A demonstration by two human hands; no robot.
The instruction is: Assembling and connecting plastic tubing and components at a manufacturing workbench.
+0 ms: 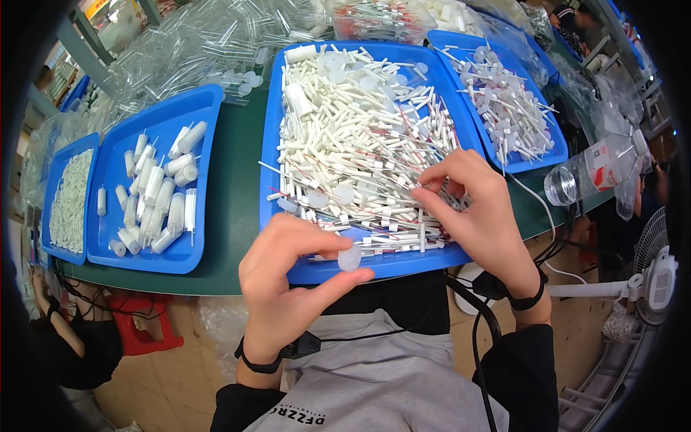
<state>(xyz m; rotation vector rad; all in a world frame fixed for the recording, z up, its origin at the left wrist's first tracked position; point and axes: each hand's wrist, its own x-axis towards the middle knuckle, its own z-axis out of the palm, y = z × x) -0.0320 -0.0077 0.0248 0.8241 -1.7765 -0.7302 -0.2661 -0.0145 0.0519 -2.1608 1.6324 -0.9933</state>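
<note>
Clearly, dark lettering [301, 416] marks the shirt [389, 367] below the hands [275, 273] [481, 209] and pale disc [350, 258].

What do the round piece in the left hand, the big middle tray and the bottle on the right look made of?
Round piece: likely plastic, milky and translucent. Tray: probably moulded plastic, smooth and evenly blue, with rounded corners. Bottle: apparently clear plastic, glossy; its see-through wall catches highlights.

On my feed I see blue trays [417, 263], a green bench [241, 162], white cylinders [154, 183] toward its left edge, and a milky-white disc [350, 258].
</note>
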